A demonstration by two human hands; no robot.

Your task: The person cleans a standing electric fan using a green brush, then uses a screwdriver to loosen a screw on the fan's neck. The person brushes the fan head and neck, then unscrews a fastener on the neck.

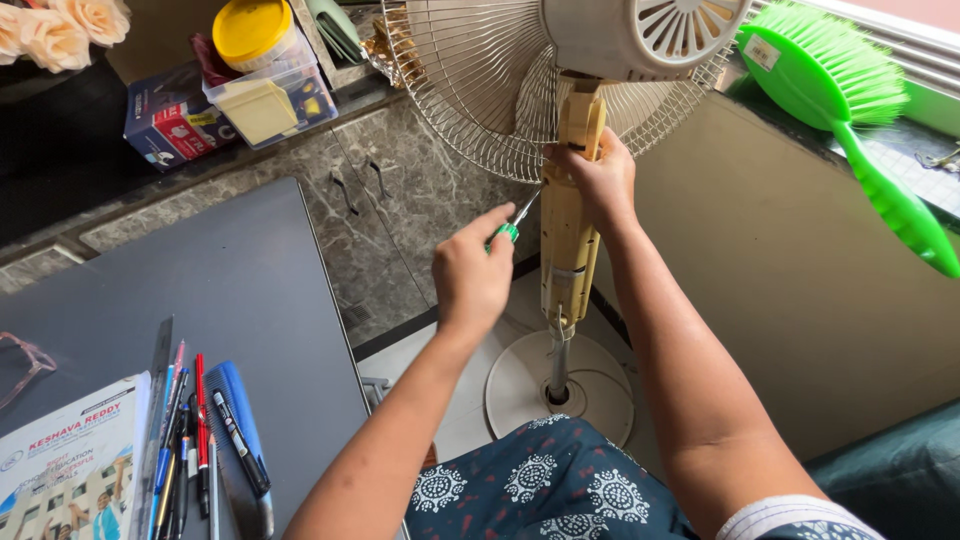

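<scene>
A pedestal fan stands in front of me, with a wire grille (470,90), a white motor housing (640,35) and a yellowed plastic neck (568,250) on a round white base (520,385). My right hand (598,178) grips the neck just under the motor housing. My left hand (472,275) holds a green-handled screwdriver (512,228), its metal tip pointing at the neck's left side beside my right hand. The fan's blades are hidden from view.
A dark grey table (230,290) at left carries several pens (195,440), a ruler, a printed booklet (70,460) and spectacles. A stone counter behind holds plastic boxes (265,90) and a yellow-lidded jar. A green brush (850,90) lies on the right ledge.
</scene>
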